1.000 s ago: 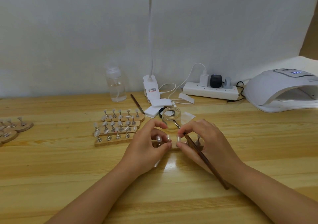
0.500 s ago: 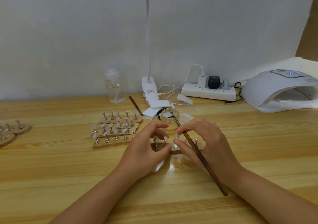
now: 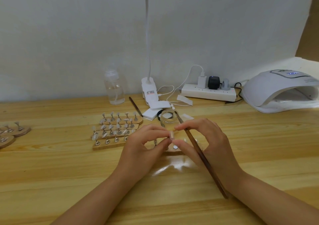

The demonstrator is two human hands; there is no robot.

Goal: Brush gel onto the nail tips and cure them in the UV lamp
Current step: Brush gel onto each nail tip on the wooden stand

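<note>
Between the two hands, over the pale wooden surface (image 3: 51, 181), a small translucent nail tip (image 3: 171, 135) is pinched from both sides: the left hand (image 3: 143, 148) closes thumb and forefinger on it, and the right hand (image 3: 205, 141) meets it with its own curled fingertips. The right hand also holds a long dark brown wooden brush (image 3: 198, 154), whose handle slants back across that hand toward the wrist and whose tip points away, past the fingers. Just below the fingers lies a small wooden holder strip (image 3: 174, 149) with a round metal disc on it. Just beyond the hands stands a clear glass gel jar (image 3: 168, 120), open. To the left of the left hand sit three wooden strips of nail tips on metal stands (image 3: 117, 129). Far right of the right hand, at the wall, rests the white domed UV lamp (image 3: 283, 90), its opening facing the hands. Beyond the jar stand a clear plastic bottle (image 3: 114, 86) and a white power strip (image 3: 208, 91).
</note>
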